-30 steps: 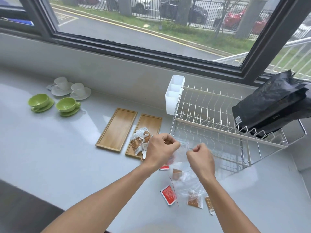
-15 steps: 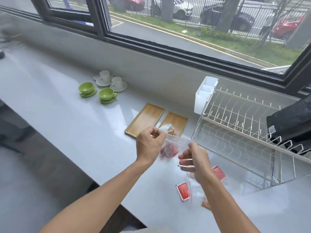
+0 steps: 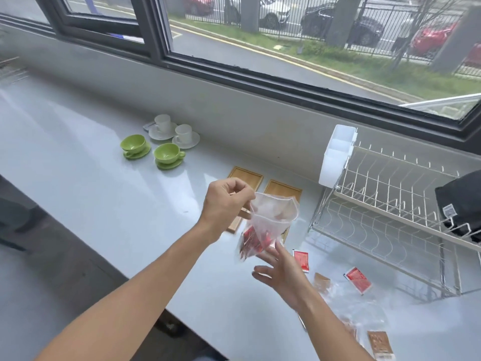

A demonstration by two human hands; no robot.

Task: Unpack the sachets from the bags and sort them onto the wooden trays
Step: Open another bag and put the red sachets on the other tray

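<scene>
My left hand [image 3: 226, 201] pinches the rim of a clear zip bag [image 3: 270, 220] whose mouth hangs open; red sachets [image 3: 253, 242] sit in its bottom. My right hand [image 3: 281, 272] is spread open just under the bag, fingertips near its base, holding nothing. Two wooden trays lie side by side behind the bag, the left tray [image 3: 246, 174] and the right tray [image 3: 283, 188], both partly hidden by hand and bag. Loose red sachets [image 3: 301, 259] [image 3: 358, 280] and brown sachets [image 3: 322, 281] [image 3: 380, 345] lie on the counter to the right.
A white wire dish rack [image 3: 390, 214] with a white cutlery holder [image 3: 337, 155] stands at the right, a black bag [image 3: 460, 204] resting on it. Green cups [image 3: 168, 155] and white cups [image 3: 183, 135] on saucers sit at the back left. Another clear bag [image 3: 348, 303] lies by my right forearm.
My right hand has let go of the bag's rim and dropped below it, fingers spread. The bag's mouth now hangs open from my left hand. The view has shifted left.
</scene>
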